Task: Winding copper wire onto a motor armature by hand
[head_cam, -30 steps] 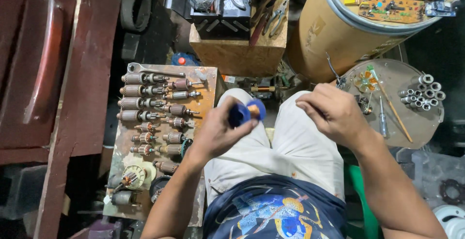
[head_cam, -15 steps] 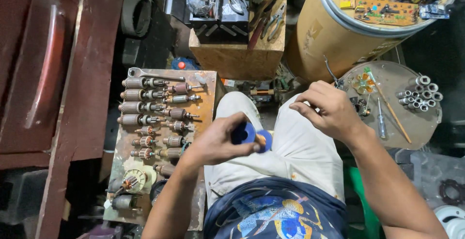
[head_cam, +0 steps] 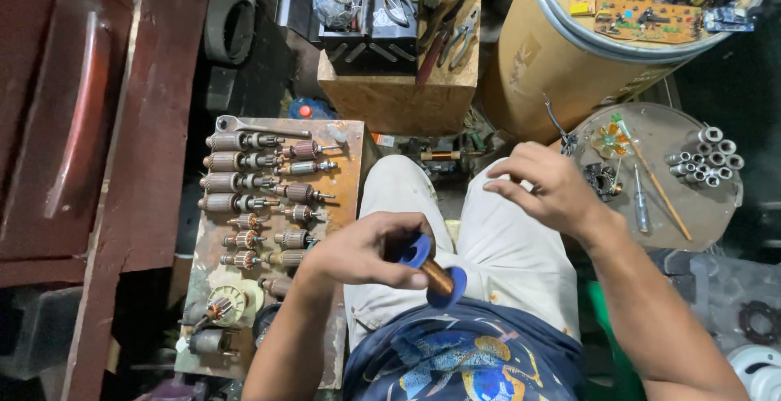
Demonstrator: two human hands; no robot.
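**Copper wire spool in hand above the lap**

The left hand (head_cam: 358, 250) closed its grip on a blue spool of copper wire (head_cam: 431, 267) over the lap. The right hand (head_cam: 549, 185) hovered with loosely open fingers, holding nothing visible. Many wound armatures (head_cam: 244, 181) lay in rows on the rusty tabletop (head_cam: 342, 173); the winding work appeared unfinished. A tan cardboard drum (head_cam: 553, 59) stood near.

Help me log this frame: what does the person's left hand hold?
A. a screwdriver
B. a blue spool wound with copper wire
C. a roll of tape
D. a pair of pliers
B: the left hand grips a blue-flanged spool with copper wire on its core, over the lap; the right hand is raised apart, holding nothing visible.
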